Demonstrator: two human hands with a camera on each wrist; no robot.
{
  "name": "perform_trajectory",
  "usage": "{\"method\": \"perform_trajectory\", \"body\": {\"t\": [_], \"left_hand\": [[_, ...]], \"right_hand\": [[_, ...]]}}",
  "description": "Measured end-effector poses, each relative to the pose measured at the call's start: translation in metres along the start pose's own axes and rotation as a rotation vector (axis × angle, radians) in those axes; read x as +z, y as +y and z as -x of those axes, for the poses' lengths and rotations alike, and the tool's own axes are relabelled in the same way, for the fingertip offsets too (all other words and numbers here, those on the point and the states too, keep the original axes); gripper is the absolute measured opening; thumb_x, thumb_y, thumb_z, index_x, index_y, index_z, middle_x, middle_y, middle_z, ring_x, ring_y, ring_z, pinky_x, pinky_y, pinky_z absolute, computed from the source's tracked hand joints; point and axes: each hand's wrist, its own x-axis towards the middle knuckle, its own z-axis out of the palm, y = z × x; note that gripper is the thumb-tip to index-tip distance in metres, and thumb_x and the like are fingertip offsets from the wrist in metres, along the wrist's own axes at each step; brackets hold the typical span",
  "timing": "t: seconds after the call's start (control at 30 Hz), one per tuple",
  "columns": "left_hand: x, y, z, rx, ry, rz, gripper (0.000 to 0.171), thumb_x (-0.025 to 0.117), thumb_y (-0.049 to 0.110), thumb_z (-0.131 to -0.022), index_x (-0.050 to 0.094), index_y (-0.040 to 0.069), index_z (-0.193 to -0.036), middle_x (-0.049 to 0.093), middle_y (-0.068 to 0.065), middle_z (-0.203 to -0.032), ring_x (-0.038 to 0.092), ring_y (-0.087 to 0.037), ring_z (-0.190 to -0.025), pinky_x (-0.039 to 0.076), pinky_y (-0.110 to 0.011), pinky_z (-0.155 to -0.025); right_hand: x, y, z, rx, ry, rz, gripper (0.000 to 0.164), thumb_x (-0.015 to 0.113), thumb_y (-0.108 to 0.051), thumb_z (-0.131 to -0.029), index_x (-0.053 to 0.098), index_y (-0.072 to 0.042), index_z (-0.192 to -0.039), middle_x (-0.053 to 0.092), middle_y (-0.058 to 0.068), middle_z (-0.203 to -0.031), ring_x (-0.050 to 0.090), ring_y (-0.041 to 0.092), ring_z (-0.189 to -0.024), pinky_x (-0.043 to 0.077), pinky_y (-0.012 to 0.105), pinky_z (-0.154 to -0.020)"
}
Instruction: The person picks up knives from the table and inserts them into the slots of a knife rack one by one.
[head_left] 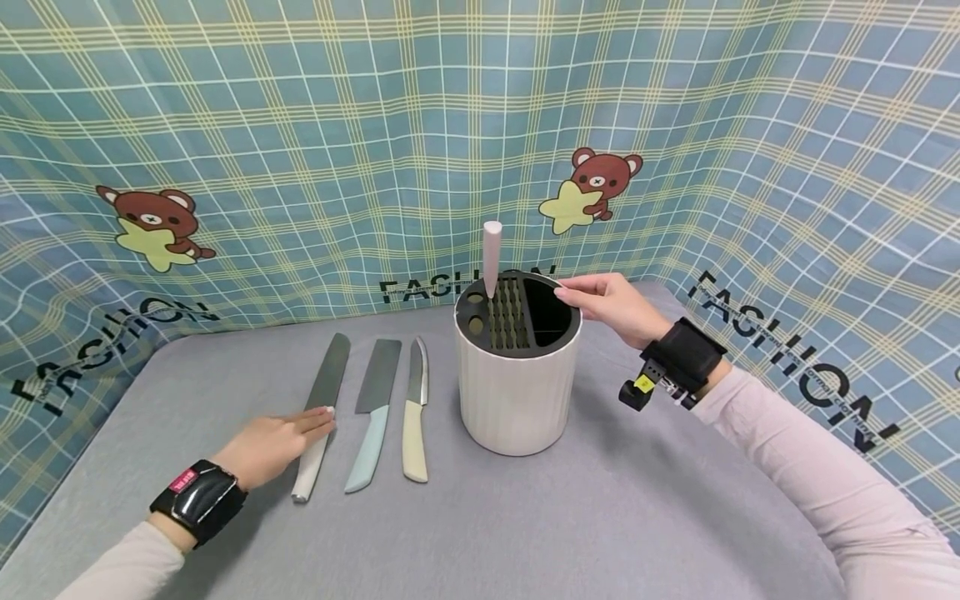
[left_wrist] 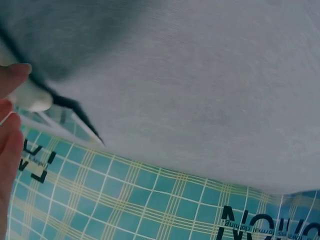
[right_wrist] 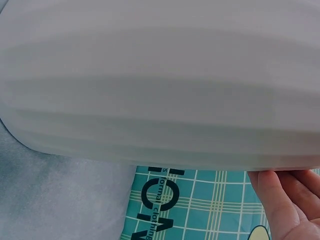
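My left hand [head_left: 273,446] reaches over the white-handled knife [head_left: 327,371], straight fingers across it where handle meets blade; the thumb is hidden in the head view. To the right lie a cleaver with a light blue handle [head_left: 367,450] and a smaller knife with a cream handle [head_left: 414,442]. My right hand [head_left: 618,307] grips the rim of a white ribbed knife holder [head_left: 517,404] at its right side. A pale pink handle [head_left: 491,250] stands up from the holder's slotted black top [head_left: 510,321]. In the right wrist view, the holder's wall [right_wrist: 160,100] fills most of the picture.
All of this stands on a grey cloth-covered table [head_left: 480,533]. A blue plaid curtain [head_left: 337,167] with bears and lettering hangs close behind and along both sides. The holder's open black compartment [head_left: 547,308] faces up beside my right fingers.
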Motion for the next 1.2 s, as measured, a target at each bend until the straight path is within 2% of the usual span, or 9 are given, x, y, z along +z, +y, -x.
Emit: {"method": "perform_trajectory", "body": {"t": [0.23, 0.47, 0.87, 1.2], "left_hand": [[0.011, 0.002, 0.002, 0.092, 0.025, -0.099, 0.061, 0.083, -0.009, -0.059, 0.068, 0.000, -0.118, 0.064, -0.015, -0.125, 0.063, -0.028, -0.112, 0.062, -0.037, -0.077], [0.020, 0.000, 0.004, 0.124, 0.017, -0.127, 0.062, 0.084, -0.005, -0.060, 0.067, 0.000, -0.119, 0.063, -0.015, -0.125, 0.062, -0.028, -0.113, 0.061, -0.039, -0.085], [0.023, -0.003, 0.007, 0.154, 0.078, -0.118, 0.060, 0.083, -0.005, -0.058, 0.068, 0.001, -0.116, 0.065, -0.014, -0.122, 0.064, -0.028, -0.110, 0.062, -0.038, -0.079], [0.023, -0.001, 0.006, 0.154, 0.112, -0.096, 0.058, 0.083, -0.003, -0.059, 0.069, 0.004, -0.114, 0.067, -0.013, -0.120, 0.066, -0.026, -0.107, 0.062, -0.037, -0.077]], "right_hand": [[-0.001, 0.001, -0.001, 0.001, 0.002, -0.001, 0.048, 0.054, -0.022, -0.101, 0.047, 0.005, -0.140, 0.045, 0.022, -0.145, 0.041, 0.033, -0.136, 0.037, 0.048, -0.117], [0.000, 0.000, 0.000, -0.001, -0.003, -0.007, 0.049, 0.054, -0.023, -0.101, 0.046, 0.005, -0.141, 0.044, 0.022, -0.146, 0.041, 0.033, -0.136, 0.037, 0.047, -0.117], [0.000, 0.001, 0.000, 0.006, 0.005, -0.014, 0.049, 0.055, -0.023, -0.101, 0.047, 0.005, -0.140, 0.044, 0.022, -0.146, 0.041, 0.033, -0.136, 0.036, 0.049, -0.117], [0.001, -0.001, 0.001, 0.012, 0.009, -0.006, 0.049, 0.054, -0.022, -0.101, 0.046, 0.006, -0.141, 0.043, 0.022, -0.147, 0.040, 0.034, -0.136, 0.034, 0.050, -0.118]]}}
